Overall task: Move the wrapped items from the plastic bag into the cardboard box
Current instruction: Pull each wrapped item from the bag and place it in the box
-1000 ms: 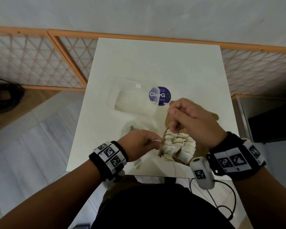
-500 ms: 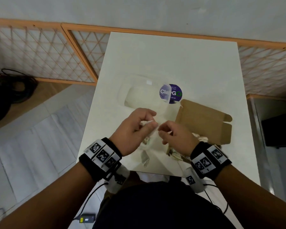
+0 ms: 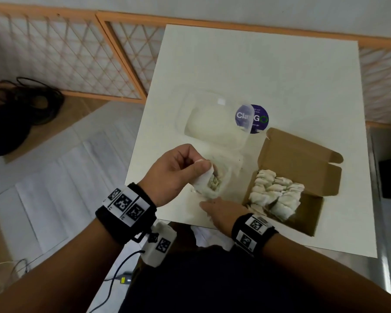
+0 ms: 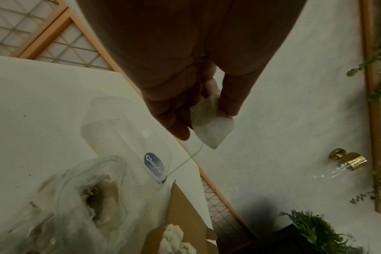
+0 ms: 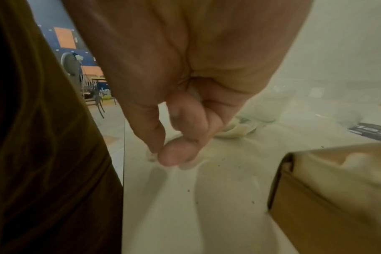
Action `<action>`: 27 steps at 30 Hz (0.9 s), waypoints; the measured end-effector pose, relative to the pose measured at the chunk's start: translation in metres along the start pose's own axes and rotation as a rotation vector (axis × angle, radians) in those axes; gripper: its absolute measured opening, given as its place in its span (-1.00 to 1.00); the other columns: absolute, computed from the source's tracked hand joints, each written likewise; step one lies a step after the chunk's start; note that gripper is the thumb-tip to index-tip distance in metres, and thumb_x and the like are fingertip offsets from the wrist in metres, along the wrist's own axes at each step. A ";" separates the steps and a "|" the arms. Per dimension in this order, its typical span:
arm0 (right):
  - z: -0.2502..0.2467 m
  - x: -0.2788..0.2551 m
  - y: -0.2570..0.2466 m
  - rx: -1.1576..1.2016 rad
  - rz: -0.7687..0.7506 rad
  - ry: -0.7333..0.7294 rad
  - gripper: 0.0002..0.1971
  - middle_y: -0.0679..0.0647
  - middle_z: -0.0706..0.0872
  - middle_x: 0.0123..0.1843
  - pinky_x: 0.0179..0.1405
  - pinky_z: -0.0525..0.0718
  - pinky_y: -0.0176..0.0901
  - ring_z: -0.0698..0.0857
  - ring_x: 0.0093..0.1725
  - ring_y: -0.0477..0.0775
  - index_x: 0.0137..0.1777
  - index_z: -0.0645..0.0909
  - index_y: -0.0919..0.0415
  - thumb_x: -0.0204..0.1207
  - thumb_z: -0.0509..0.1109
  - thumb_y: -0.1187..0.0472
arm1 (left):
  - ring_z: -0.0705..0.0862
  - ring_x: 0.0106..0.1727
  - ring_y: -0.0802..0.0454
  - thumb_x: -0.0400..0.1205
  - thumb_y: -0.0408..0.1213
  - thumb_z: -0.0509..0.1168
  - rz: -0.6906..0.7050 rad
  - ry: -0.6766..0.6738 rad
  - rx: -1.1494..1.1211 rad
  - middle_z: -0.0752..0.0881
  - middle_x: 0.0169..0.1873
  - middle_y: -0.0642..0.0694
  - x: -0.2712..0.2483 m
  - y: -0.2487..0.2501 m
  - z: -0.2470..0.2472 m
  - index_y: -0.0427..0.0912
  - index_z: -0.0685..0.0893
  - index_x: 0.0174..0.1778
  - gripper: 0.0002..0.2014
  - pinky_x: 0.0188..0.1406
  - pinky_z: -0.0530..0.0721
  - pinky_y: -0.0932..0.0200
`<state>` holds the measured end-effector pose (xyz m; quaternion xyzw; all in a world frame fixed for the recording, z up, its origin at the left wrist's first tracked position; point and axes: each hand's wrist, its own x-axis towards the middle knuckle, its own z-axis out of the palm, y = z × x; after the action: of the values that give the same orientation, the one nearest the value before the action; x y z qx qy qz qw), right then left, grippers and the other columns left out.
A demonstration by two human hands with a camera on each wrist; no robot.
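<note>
Person stands at the near edge of a white table point(image 3: 280, 71), both forearms reaching in over it, marker bands on both wrists.

Left hand point(image 3: 174, 172) is raised above the table, back of hand up, wrist bent a little toward the middle. Thumb and curled fingers pinch a small white wrapped item point(image 4: 211, 123); in the left wrist view it hangs from the fingertips with a thin string trailing down. In the head view this hand sits right at the mouth of the plastic bag point(image 3: 215, 184), and I cannot tell whether it also holds the bag's edge.

Right hand point(image 3: 221, 211) is low at the near table edge, palm down, just beside the bag's near end. In the right wrist view thumb and forefinger tips meet, other fingers curled in, pinching a bit of thin crumpled plastic point(image 5: 152, 155) against the table. Looks like the bag's edge, blurred.

Plastic bag lies on the table between the hands, clear and crumpled, more wrapped items visible inside. The cardboard box point(image 3: 303, 177) stands to the right of the bag, lid flap folded back, with a heap of white wrapped items point(image 3: 275, 195) already in it. Behind the bag is a clear plastic tray point(image 3: 212, 123) with a round purple sticker point(image 3: 255, 118) at its right end.
</note>
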<state>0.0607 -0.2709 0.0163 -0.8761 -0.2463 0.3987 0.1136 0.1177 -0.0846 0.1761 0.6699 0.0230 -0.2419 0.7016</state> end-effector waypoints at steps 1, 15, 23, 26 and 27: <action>0.005 0.003 0.001 -0.039 0.000 0.014 -0.61 0.25 0.55 0.44 0.32 0.67 0.31 0.68 0.33 0.38 0.55 0.31 -0.01 0.75 0.17 0.19 | 0.76 -0.28 0.05 0.64 -0.31 0.43 -0.003 0.007 0.003 0.82 -0.26 -0.14 0.000 -0.001 -0.003 -0.45 0.61 -0.06 -0.77 -0.27 0.70 0.24; -0.052 -0.057 -0.010 0.466 0.012 0.300 -0.74 -0.07 0.81 0.08 0.01 0.69 -0.14 0.72 -0.10 -0.07 0.28 0.71 0.04 0.63 0.38 0.22 | 0.69 -0.35 0.07 0.67 -0.35 0.44 0.037 0.009 0.067 0.74 -0.32 -0.08 0.001 0.001 -0.017 -0.32 0.63 -0.07 -0.87 -0.34 0.66 0.22; -0.129 -0.111 -0.002 1.156 -0.047 0.612 -0.89 0.16 0.87 -0.16 -0.42 0.61 -0.27 0.63 -0.44 0.03 0.05 0.66 0.19 0.69 0.41 0.41 | 0.74 -0.33 0.15 0.68 -0.41 0.41 0.087 -0.023 0.053 0.79 -0.33 0.02 0.004 0.022 -0.002 -0.36 0.74 0.00 -0.93 -0.31 0.67 0.28; -0.140 -0.118 0.003 1.224 -0.063 0.710 -0.89 0.04 0.75 -0.27 -0.48 0.52 -0.39 0.55 -0.44 -0.07 -0.01 0.63 0.18 0.67 0.44 0.39 | 0.78 -0.05 0.03 0.58 -0.23 0.49 0.095 -0.064 0.047 0.83 -0.06 -0.11 0.005 0.030 0.006 -0.23 0.81 -0.04 -0.86 0.02 0.73 0.13; -0.143 -0.119 0.006 1.218 -0.065 0.741 -0.89 -0.02 0.71 -0.28 -0.47 0.51 -0.38 0.53 -0.41 -0.09 -0.03 0.64 0.15 0.66 0.47 0.36 | 0.79 0.12 0.02 0.58 -0.21 0.52 0.099 -0.079 0.054 0.84 0.08 -0.10 0.007 0.034 0.009 -0.20 0.82 -0.05 -0.86 0.20 0.72 0.07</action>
<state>0.1038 -0.3385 0.1848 -0.7269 0.0492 0.1381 0.6709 0.1336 -0.0960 0.2059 0.6789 -0.0445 -0.2339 0.6945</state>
